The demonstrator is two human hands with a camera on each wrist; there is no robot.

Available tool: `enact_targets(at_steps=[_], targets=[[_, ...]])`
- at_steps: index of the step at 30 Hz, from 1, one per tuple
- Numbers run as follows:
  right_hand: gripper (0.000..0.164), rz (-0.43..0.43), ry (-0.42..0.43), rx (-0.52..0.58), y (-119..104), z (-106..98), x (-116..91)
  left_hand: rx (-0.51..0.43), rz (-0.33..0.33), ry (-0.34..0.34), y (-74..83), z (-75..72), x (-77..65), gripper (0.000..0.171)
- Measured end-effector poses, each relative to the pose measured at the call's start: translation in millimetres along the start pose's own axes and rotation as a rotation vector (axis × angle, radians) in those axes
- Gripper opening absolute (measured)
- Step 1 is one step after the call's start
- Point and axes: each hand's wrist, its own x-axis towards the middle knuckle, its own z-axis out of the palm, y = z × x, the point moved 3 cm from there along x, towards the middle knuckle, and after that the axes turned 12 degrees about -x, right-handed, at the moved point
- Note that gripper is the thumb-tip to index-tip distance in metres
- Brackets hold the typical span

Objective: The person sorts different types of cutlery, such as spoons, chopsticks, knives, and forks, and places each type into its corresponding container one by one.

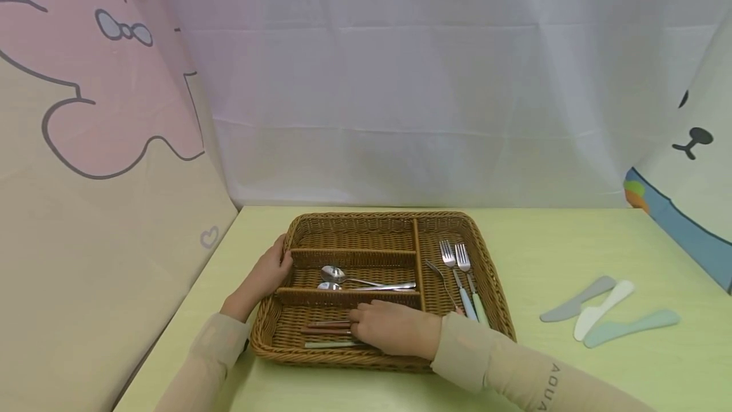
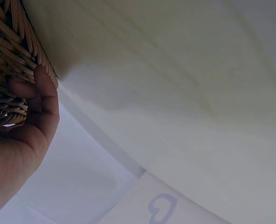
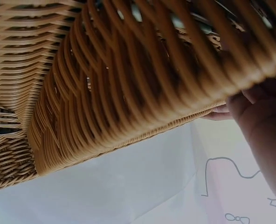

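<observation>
A brown wicker basket (image 1: 366, 251) with dividers sits on the table. My left hand (image 1: 273, 270) grips its left rim; in the left wrist view the fingers bend against the weave. In the front compartment my right hand (image 1: 394, 326) reaches down with curled fingers over cutlery with brown handles (image 1: 328, 332) and a pale green handle (image 1: 330, 344). The far ends of these pieces are hidden under the hand, and I cannot tell whether the fingers pinch any. Two metal spoons (image 1: 333, 274) lie in the middle compartment. Three forks (image 1: 462, 258) lie in the right one.
On the table (image 1: 572, 240) to the right of the basket lie a grey knife (image 1: 577, 301), a white knife (image 1: 604, 310) and a mint green knife (image 1: 631, 328). Pale cloth walls with printed animals rise behind and beside the table.
</observation>
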Motion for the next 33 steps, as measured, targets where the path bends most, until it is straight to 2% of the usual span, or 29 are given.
enact_targets(at_steps=[12,20,25,33], targets=[[0.029,0.014,0.012,-0.065,9,-2,-6,-0.001,0.011,0.003,0.3,-0.1,-0.6,0.055],[0.034,0.077,-0.005,-0.060,21,-10,-14,-0.003,0.011,0.008,3.6,-1.8,-1.3,0.055],[0.029,0.122,0.038,-0.027,32,-16,-24,-0.007,0.010,0.013,3.1,-2.7,-0.8,0.055],[0.026,0.177,0.140,-0.067,47,-25,-42,0.015,0.019,0.012,1.2,-3.4,0.2,0.055]])
